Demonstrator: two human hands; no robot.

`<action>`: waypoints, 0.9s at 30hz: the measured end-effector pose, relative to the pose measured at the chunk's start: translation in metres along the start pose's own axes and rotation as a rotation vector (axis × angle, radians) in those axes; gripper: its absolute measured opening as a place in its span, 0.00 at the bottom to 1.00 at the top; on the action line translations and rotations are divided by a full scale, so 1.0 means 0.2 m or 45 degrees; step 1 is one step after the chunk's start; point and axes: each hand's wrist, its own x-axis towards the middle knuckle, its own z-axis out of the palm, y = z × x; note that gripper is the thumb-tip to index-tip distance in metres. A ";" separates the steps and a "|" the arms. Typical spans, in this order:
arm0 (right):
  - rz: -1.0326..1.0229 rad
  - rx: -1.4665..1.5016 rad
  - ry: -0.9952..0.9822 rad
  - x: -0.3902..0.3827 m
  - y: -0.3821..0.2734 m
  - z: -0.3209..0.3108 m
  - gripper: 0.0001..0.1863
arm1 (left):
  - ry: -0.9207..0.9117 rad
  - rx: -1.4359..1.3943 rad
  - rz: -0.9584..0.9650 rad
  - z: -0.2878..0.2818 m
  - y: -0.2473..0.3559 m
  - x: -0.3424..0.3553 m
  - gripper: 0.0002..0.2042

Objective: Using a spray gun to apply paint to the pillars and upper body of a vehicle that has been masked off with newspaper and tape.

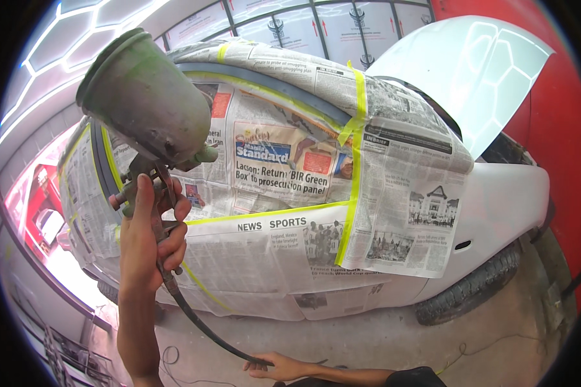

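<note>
- At the left of the view, beside the paper-covered car (507, 190), a metal spray gun (156, 222) is held up in the left hand (139, 248), its tapered, rounded cup (150, 97) tilted to the upper left.
- The cup looks matte and grey, smeared green toward its wide end.
- Wrinkled newspaper (265, 235) sheathes the car's side and windows, edged with flat strips of bright yellow tape (349, 222); the smooth white hood (455, 77) stands raised, and the tyre (469, 291) has a coarse tread.
- The left fingers are curled around the gun's handle, tips on its right side, the thumb along its left; the cup sits above them.
- The right hand (279, 366) grasps the slim black hose (200, 320), which curves down from the handle.
- The cup's wall is opaque, so its contents are hidden.
</note>
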 end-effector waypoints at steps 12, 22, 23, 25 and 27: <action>-0.056 0.031 0.016 0.02 -0.04 -0.04 0.16 | -0.031 0.064 0.009 0.08 0.03 0.09 0.25; -0.047 0.060 0.005 0.01 -0.07 -0.05 0.16 | -0.109 0.017 -0.017 0.10 0.04 0.12 0.24; -0.047 0.059 0.006 0.01 -0.08 -0.05 0.16 | -0.111 0.016 -0.016 0.10 0.04 0.13 0.24; -0.068 0.051 0.025 0.02 -0.09 -0.05 0.16 | 0.003 0.093 0.051 0.10 0.06 0.13 0.24; -0.086 0.055 0.036 0.02 -0.12 -0.06 0.17 | 0.050 0.094 0.096 0.10 0.07 0.14 0.24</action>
